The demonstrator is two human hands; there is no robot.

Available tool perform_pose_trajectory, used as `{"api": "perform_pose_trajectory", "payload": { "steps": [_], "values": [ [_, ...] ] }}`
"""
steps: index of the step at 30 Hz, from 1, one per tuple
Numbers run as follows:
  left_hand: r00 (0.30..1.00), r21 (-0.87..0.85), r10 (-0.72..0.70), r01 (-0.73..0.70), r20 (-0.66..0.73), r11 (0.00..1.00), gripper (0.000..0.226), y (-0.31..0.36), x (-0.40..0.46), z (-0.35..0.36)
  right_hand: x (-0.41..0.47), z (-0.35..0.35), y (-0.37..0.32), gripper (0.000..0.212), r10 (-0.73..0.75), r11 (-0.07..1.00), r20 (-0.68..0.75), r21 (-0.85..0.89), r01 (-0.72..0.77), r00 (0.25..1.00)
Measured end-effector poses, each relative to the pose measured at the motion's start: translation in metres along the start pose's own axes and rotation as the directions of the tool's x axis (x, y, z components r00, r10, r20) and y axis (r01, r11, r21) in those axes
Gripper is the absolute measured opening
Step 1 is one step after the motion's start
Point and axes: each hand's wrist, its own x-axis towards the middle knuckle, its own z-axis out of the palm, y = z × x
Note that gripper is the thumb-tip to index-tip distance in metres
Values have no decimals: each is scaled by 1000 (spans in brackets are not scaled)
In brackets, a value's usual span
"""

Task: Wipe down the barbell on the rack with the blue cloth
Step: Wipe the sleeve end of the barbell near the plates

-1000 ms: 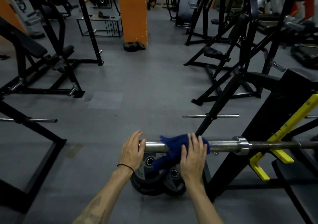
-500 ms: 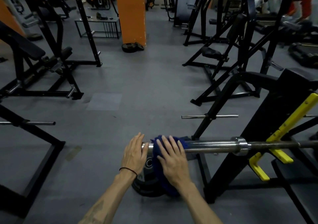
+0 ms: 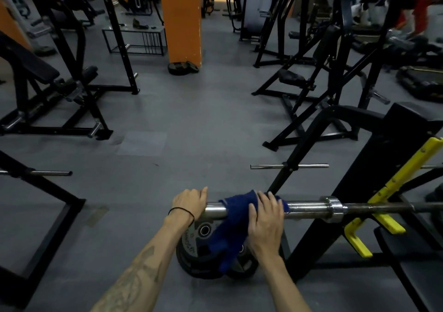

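wiping the chrome sleeve of the barbell [image 3: 309, 208], we have our right hand [image 3: 267, 218] pressing the blue cloth [image 3: 236, 218] over the top of the bar, fingers curled loosely over it with the cloth's tail hanging toward the weight plates [image 3: 203, 244] on the floor. our left hand [image 3: 190, 202] caps the near left end, fingers closed around it, steadying the bar, which rests to the right on the yellow hooks [image 3: 383, 218] of the rack [image 3: 374, 167]. to do this well, we judge we should wrap the cloth fully around the sleeve, squeeze firmly, and draw long strokes right toward the collar [image 3: 333, 207], twisting to reach the underside, before tackling the darker shaft beyond.
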Motion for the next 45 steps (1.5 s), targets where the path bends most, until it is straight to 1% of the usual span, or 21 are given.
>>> {"api": "perform_pose_trajectory", "payload": {
  "steps": [2,6,8,11,12,16,18,21,22,23,26,28,30,32,34,36,38,40,42,43,45],
  "values": [
    [988,-13,79,-81,-133,997,54,-1,-9,0,-7,12,-31,48,39,999,-27,-2,-39,999],
    [948,-91,171,-202,-267,975,73,-11,-25,10,-24,17,-32,53,-484,872,139,-7,489,864],
    [961,-133,143,-178,-237,975,82,-17,-28,11,-13,6,-1,51,-399,914,65,-52,403,915],
    [974,-128,118,-144,-195,981,89,-23,-33,16,-11,2,0,48,16,1000,-51,-2,-16,999],
    [976,-126,109,-135,-190,983,90,-24,-34,17,-13,7,-17,49,51,999,-49,13,-51,997],
    [980,-135,95,-119,-177,984,85,-26,-31,18,-15,15,-26,50,-421,905,130,-14,426,898],
    [979,-140,104,-130,-176,982,78,-25,-31,20,-7,4,4,50,-309,948,65,-63,313,949],
    [973,-136,122,-150,-197,979,65,-24,-33,21,-12,3,0,50,94,995,-73,-18,-96,993],
    [973,-135,123,-150,-194,979,71,-21,-34,21,-14,8,-19,51,73,997,-63,-13,-73,995],
    [974,-133,124,-151,-191,980,78,-19,-33,21,-19,14,-35,51,-66,998,3,-10,66,998],
    [971,-140,131,-161,-202,977,82,-14,-33,22,-15,14,-23,54,-515,850,153,-36,525,844],
    [963,-150,155,-191,-222,970,77,-14,-34,22,-6,5,7,51,-413,904,73,-88,419,908],
    [948,-145,177,-221,-266,965,68,-16,-37,23,-6,0,17,50,-55,998,-47,-35,53,997],
    [931,-108,204,-245,-302,963,60,-19,-39,27,-10,9,-12,50,88,996,-73,12,-87,993],
    [910,-56,245,-279,-333,959,51,-20,-38,31,-21,18,-41,52,-223,975,70,30,221,972],
    [882,-7,291,-316,-370,949,44,-18,-37,32,-18,16,-30,55,-507,859,168,19,511,846],
    [864,13,320,-342,-389,940,38,-13,-39,31,-6,5,3,51,-446,890,113,-47,453,888],
    [845,63,360,-366,-396,928,33,-9,-42,35,-4,-6,29,49,-141,990,-2,-29,141,990],
    [849,112,357,-341,-389,933,35,-6,-43,36,-10,-2,16,50,138,990,-82,39,-135,987],
    [859,131,352,-327,-370,936,38,-3,-39,35,-12,5,-4,51,168,985,-79,54,-164,983],
    [903,155,315,-280,-294,948,48,-1,-29,28,-23,17,-33,51,-133,990,38,54,131,990]
  ]
}}
